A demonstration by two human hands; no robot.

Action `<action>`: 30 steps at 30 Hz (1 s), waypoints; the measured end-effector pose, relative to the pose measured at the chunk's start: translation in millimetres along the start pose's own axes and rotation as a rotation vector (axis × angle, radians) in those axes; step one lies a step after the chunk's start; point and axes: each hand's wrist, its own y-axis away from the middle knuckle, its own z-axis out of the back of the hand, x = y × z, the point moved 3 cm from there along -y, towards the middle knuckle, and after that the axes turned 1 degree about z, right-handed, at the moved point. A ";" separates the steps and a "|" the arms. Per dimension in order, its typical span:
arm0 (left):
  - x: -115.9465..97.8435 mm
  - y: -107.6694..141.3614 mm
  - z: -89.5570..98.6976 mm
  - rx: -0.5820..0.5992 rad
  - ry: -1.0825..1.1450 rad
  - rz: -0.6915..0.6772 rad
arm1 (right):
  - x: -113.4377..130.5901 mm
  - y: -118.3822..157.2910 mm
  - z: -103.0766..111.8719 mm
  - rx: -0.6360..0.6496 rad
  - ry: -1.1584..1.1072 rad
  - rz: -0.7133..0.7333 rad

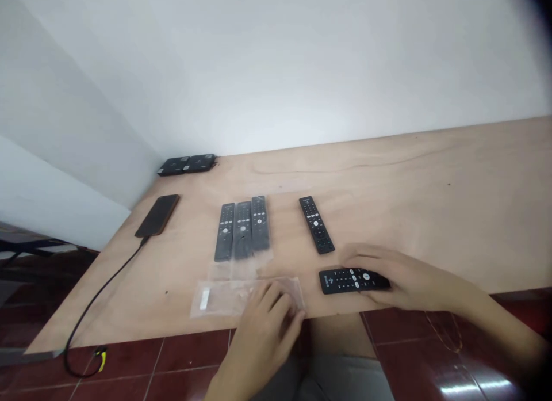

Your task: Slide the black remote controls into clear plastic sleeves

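My right hand is closed around the lower end of a black remote control, which lies sideways near the table's front edge, buttons up. My left hand has its fingers curled over the right end of a clear plastic sleeve; a small white label shows at the sleeve's left end. Just behind the right hand, a second bare remote control rests at a slant. Three more remotes in clear plastic sleeves lie side by side beyond my left hand.
A phone with a black cable lies at the left; the cable hangs over the front edge. Two black boxes sit in the back left corner. The wooden table meets a white wall. Red floor tiles show below.
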 end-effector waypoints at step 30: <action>-9.3 -12.1 -5.8 -0.081 0.418 0.226 | 15.7 -24.8 -10.7 -0.082 -0.125 0.189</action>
